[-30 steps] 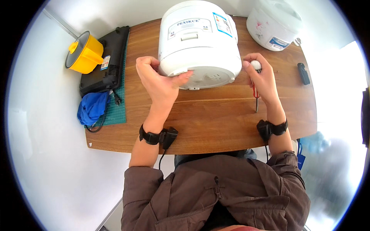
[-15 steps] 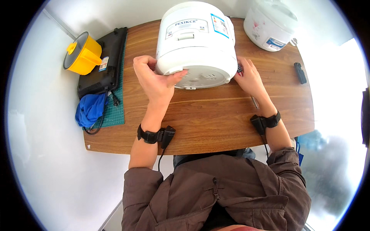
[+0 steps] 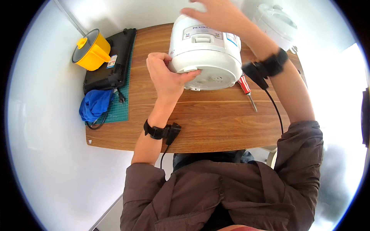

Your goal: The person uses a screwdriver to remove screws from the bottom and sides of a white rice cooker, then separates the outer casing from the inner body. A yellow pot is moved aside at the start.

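A white rice cooker (image 3: 206, 59) is tipped back on the table, its vented underside turned partly toward me. My left hand (image 3: 167, 79) grips the lower left edge of the cooker, thumb pressed on the underside and fingers around its side. Above the cooker's upper front reaches my right hand (image 3: 217, 15), fingers apart and holding nothing; whether it touches the cooker I cannot tell. Just right of the cooker's base lies a screwdriver (image 3: 244, 86) with a red and white handle, its shaft pointing toward me. My right forearm covers the cooker's upper right.
Another white cooker (image 3: 268, 29) stands at the back right, partly behind my right arm. On the left, a yellow pot with a grey lid (image 3: 101, 48) sits on a black appliance (image 3: 96, 80). A blue cloth (image 3: 95, 106) and a black plug (image 3: 121, 97) lie on a green mat (image 3: 120, 114).
My right hand has left the cooker's lower right side and moved up over its top, uncovering the screwdriver. My left hand keeps its grip. The whole view has shifted slightly.
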{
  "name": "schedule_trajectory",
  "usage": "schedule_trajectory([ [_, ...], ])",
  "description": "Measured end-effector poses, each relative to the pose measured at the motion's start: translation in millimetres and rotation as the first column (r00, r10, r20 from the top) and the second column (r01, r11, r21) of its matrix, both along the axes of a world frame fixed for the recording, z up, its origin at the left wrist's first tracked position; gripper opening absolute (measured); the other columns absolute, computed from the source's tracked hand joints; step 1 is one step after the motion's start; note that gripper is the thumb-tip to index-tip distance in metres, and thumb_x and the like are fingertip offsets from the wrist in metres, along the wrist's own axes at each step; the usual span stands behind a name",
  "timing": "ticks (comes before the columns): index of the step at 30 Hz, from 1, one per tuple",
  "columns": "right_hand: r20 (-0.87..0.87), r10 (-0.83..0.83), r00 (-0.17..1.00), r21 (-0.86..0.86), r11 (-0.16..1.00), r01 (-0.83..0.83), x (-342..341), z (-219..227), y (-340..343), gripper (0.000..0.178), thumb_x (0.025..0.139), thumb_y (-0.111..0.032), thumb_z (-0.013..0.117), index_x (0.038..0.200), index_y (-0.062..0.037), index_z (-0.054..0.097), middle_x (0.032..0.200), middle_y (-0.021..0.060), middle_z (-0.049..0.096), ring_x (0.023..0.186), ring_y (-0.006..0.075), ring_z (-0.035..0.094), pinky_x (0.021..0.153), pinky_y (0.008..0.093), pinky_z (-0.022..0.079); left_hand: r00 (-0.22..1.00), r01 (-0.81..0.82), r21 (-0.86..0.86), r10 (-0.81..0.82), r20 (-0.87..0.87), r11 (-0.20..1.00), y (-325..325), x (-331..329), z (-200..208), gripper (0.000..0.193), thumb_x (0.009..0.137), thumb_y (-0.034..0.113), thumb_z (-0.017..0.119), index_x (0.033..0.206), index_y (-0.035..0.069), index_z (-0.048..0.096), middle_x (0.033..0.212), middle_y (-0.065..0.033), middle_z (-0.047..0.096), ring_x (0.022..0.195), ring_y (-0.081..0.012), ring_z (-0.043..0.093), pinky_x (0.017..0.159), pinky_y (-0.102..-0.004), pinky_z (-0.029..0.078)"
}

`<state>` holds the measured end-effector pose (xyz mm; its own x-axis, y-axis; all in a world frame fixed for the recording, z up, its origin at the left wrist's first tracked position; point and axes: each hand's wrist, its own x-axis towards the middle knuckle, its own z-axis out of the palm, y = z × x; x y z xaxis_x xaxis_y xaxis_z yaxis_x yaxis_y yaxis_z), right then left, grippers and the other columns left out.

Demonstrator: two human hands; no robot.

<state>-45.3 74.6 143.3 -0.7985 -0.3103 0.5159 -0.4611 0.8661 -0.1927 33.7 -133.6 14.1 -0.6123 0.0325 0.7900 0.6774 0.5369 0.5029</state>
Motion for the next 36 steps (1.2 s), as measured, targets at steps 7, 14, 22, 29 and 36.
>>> schedule_trajectory([
  [7,0.275,-0.078,0.958,0.162,0.986,0.034,-13,-6,-25,0.055,0.094,-0.049,0.059,0.126,-0.006,0.072,0.132,0.0224,0.067,0.126,0.041,0.059,0.11,0.05,0.044,1.0,0.009,-0.022,-0.008,0.027,1.0,2,2,5,0.076,0.055,0.034,0.101,0.098,0.005,0.045,0.098,-0.0055,0.043,0.089,-0.0228,0.044,0.073,-0.0348,0.042],
  [14,0.284,-0.093,0.954,0.047,0.995,0.083,-15,-14,-20,0.042,0.094,-0.036,0.057,0.12,-0.0088,0.076,0.121,0.0202,0.073,0.116,0.0403,0.066,0.105,0.048,0.049,0.996,0.054,-0.065,-0.059,-0.069,0.996,4,1,7,0.08,0.053,0.04,0.101,0.098,0.004,0.044,0.099,-0.0074,0.042,0.09,-0.0263,0.043,0.077,-0.0382,0.04],
  [22,0.271,-0.059,0.961,-0.027,0.997,0.069,-17,-14,-22,0.037,0.093,-0.031,0.059,0.116,-0.0089,0.078,0.118,0.0206,0.073,0.113,0.0397,0.067,0.103,0.0459,0.051,0.99,0.065,-0.113,-0.078,-0.114,0.991,1,-3,4,0.08,0.057,0.046,0.099,0.097,0.003,0.044,0.098,-0.0089,0.041,0.091,-0.0279,0.043,0.077,-0.0392,0.04],
  [29,0.249,-0.057,0.967,-0.055,0.996,0.073,-16,-17,-25,0.034,0.092,-0.029,0.062,0.113,-0.0092,0.079,0.114,0.0204,0.074,0.109,0.0395,0.069,0.101,0.0457,0.052,0.996,0.074,-0.103,-0.078,-0.034,0.992,-3,1,3,0.079,0.058,0.043,0.099,0.097,0.002,0.044,0.098,-0.0094,0.041,0.09,-0.0279,0.043,0.076,-0.039,0.04],
  [36,0.281,-0.031,0.959,-0.072,0.996,0.054,-13,-12,-31,0.035,0.093,-0.03,0.06,0.112,-0.0087,0.079,0.118,0.0219,0.073,0.114,0.0404,0.067,0.102,0.0465,0.051,0.993,0.106,-0.066,-0.102,0.058,0.992,-4,9,8,0.077,0.06,0.039,0.1,0.097,0.002,0.044,0.097,-0.0086,0.041,0.088,-0.0268,0.043,0.075,-0.0373,0.042],
])
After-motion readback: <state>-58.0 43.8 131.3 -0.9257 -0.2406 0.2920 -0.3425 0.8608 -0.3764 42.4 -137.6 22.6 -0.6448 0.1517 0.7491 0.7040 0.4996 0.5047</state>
